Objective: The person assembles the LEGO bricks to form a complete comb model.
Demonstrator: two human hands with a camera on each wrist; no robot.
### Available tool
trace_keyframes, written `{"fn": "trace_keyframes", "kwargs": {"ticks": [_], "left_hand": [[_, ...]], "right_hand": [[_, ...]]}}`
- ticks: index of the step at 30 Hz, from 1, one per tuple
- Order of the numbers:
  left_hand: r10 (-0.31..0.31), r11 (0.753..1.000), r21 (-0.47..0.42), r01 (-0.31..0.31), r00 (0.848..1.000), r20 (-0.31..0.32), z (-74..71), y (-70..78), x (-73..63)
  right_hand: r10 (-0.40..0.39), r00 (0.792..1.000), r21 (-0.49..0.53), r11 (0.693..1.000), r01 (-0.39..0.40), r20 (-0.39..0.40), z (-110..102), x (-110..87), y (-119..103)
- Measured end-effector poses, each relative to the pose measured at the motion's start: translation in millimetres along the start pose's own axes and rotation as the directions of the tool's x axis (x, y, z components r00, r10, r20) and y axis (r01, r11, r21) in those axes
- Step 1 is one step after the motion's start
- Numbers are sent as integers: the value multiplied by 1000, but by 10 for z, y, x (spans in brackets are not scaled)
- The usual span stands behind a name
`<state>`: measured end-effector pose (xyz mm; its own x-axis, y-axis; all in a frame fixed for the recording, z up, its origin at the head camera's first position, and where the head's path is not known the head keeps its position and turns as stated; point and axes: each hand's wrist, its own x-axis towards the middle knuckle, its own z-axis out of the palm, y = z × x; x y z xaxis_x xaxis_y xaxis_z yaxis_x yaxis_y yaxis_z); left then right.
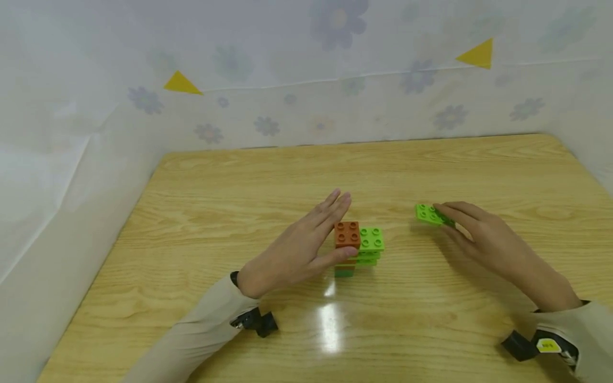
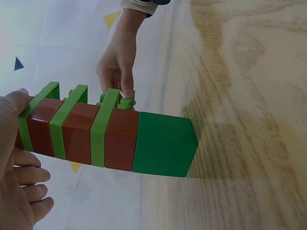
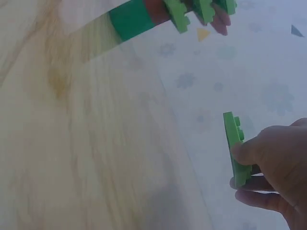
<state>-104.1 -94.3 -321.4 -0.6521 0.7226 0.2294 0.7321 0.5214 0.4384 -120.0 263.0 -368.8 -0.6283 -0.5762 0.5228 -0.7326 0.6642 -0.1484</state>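
Observation:
A tower of toy building bricks stands on the table, with a dark green brick at its base. Above that, reddish-brown bricks alternate with light green plates whose studded ends jut out to the right. My left hand holds the tower near its top, thumb across the near face of the uppermost brown brick and straight fingers along its far left side. Off to the right, my right hand pinches a loose light green plate between thumb and fingers, studs up, above the table.
The wooden table runs back to a pale flowered cloth with yellow triangles. More cloth hangs along the left side. A black wrist camera is strapped at the left cuff and another at the right.

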Motion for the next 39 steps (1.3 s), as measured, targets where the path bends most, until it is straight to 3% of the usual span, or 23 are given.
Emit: {"fn": "trace_keyframes", "kwargs": {"ticks": [6,12,23,29,39], "left_hand": [[3,1000,1,-3,1000,1,2,-1,2],[5,1000,-2,-5,1000,-2,3,2,7],[4,1000,-19,-4,1000,-4,10,-8,10],[19,999,-33,-19,1000,3,7,-13,5],[34,998,-44,-35,999,-11,22,-6,11]], "right_hand": [[-56,986,72,995,68,-160,-53,262,-326],[-133,962,93,983,159,-237,-117,469,-591],[-203,940,171,952,255,-276,-166,681,-902],[-244,931,209,929,304,-270,-129,741,-985],[-286,926,200,920,338,-246,-115,799,-1059]]}}
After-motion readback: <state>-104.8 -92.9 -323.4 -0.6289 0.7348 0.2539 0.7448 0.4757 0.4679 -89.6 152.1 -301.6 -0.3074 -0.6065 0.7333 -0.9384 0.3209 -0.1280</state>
